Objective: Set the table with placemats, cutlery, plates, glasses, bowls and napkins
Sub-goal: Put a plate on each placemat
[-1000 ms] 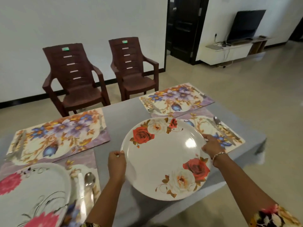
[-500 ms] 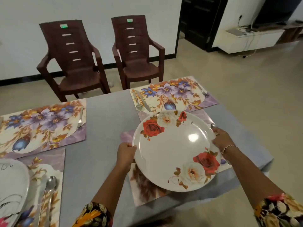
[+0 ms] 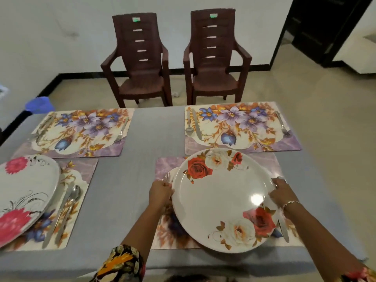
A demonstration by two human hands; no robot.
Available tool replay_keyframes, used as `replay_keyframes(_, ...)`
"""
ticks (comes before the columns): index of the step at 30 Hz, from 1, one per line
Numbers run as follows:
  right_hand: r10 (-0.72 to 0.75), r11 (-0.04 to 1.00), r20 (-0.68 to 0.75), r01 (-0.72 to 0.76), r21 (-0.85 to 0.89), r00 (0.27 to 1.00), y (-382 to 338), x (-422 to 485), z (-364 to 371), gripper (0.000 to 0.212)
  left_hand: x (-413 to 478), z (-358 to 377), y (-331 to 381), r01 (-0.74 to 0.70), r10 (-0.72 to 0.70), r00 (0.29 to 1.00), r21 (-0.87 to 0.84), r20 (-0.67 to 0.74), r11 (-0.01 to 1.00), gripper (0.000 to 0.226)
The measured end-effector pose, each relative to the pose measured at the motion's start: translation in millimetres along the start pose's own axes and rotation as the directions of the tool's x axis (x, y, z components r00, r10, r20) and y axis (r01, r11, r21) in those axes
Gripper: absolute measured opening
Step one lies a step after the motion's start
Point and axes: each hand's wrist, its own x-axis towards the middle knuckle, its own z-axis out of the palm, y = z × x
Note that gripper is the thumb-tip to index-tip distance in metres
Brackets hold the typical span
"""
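Observation:
A round white plate with red and white roses hangs over the near right floral placemat. My left hand grips its left rim and my right hand grips its right rim. A fork pokes out past the plate's left edge and a knife shows at its right edge. Whether the plate touches the mat is unclear. Another white plate with pink flowers lies on the near left placemat, with a knife and spoon beside it.
Two far placemats, one left and one right, carry cutlery on the grey table. Two brown plastic chairs, left and right, stand beyond the far edge. A blue object sits off the far left corner.
The plate has travelled with both hands from the table's middle to above the near right placemat, and the view has swung to face the table squarely.

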Motion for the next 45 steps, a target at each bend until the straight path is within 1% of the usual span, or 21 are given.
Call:
replay_keyframes(5, -0.049, 0.991, 0.069, 0.057, -0.121, 0.996, 4.0, 14.3, 2.2, 0.041, -7.8, 3.7, 0.1, 0.031, -0.033, 0.997, -0.023, -0.077, 0.999, 0.014)
replay_keyframes(9, -0.049, 0.987, 0.1, 0.063, -0.144, 0.994, 1.1, 12.2, -1.7, 0.039, -14.9, 6.9, -2.4, 0.028, -0.033, 0.995, -0.055, -0.09, 0.998, 0.026)
replay_keyframes(14, -0.052, 0.959, 0.157, 0.093, -0.266, 0.986, -2.4, 12.4, -4.6, 0.042, -17.6, 11.4, -9.1, 0.023, -0.028, 0.992, -0.046, -0.12, 0.999, 0.034)
replay_keyframes(16, -0.075, 0.936, 0.165, 0.127, -0.328, 0.983, -4.9, 10.6, -6.3, 0.05, -17.5, 12.4, -11.1, 0.009, -0.014, 0.991, -0.043, -0.135, 0.999, 0.031)
replay_keyframes(18, -0.087, 0.913, 0.168, 0.146, -0.381, 0.982, -6.7, 9.6, -7.3, 0.054, -20.9, 13.4, -11.2, -0.003, -0.001, 0.99, -0.028, -0.142, 1.0, 0.015)
replay_keyframes(20, -0.09, 0.888, 0.169, 0.155, -0.433, 0.982, -7.3, 8.6, -7.5, 0.057, -24.4, 15.2, -12.2, -0.007, 0.009, 0.989, 0.008, -0.147, 1.0, 0.025)
replay_keyframes(22, -0.13, 0.839, 0.135, 0.182, -0.512, 0.982, -7.5, 6.4, -5.9, 0.046, -32.4, 15.8, -12.8, -0.026, 0.034, 0.983, 0.048, -0.181, 0.999, 0.029)
replay_keyframes(24, -0.244, 0.765, 0.067, 0.234, -0.6, 0.968, -9.6, -0.4, -3.2, 0.039, -42.3, 14.9, -14.1, -0.057, 0.08, 0.967, 0.099, -0.244, 0.993, 0.028)
replay_keyframes(25, -0.32, 0.731, 0.044, 0.276, -0.624, 0.946, -11.9, -5.5, -0.5, 0.038, -48.1, 13.7, -15.4, -0.073, 0.103, 0.956, 0.118, -0.273, 0.99, 0.026)
replay_keyframes(26, -0.396, 0.725, 0.028, 0.331, -0.604, 0.918, -15.9, -11.8, 2.9, 0.038, -54.2, 11.6, -17.4, -0.083, 0.12, 0.946, 0.133, -0.301, 0.988, 0.024)
replay_keyframes(27, -0.458, 0.735, 0.032, 0.399, -0.548, 0.888, -20.2, -17.9, 8.5, 0.037, -60.8, 8.9, -20.2, -0.087, 0.131, 0.936, 0.146, -0.326, 0.986, 0.023)
replay_keyframes(29, -0.564, 0.736, 0.068, 0.539, -0.411, 0.823, -30.8, -32.4, 22.8, 0.035, -71.7, 0.0, -29.1, -0.093, 0.148, 0.92, 0.164, -0.363, 0.982, 0.021)
replay_keyframes(32, -0.67, 0.659, 0.175, 0.686, -0.308, 0.721, -47.5, -56.7, 50.0, 0.031, -83.9, -21.5, -46.6, -0.096, 0.156, 0.9, 0.164, -0.406, 0.982, 0.022)
replay_keyframes(35, -0.707, 0.599, 0.28, 0.761, -0.25, 0.649, -63.7, -84.5, 83.0, 0.03, -95.6, -49.3, -65.8, -0.075, 0.134, 0.879, 0.145, -0.458, 0.987, 0.021)
replay_keyframes(40, -0.746, 0.467, 0.442, 0.864, -0.187, 0.499, -100.0, -132.9, 153.0, 0.031, -100.9, -115.2, -106.2, -0.035, 0.06, 0.85, 0.057, -0.524, 0.998, 0.017)
replay_keyframes(45, -0.757, 0.454, 0.486, 0.887, -0.09, 0.437, -150.3, -189.6, 232.3, 0.024, -99.0, -202.5, -146.6, -0.024, -0.013, 0.834, -0.06, -0.552, 0.998, 0.007)
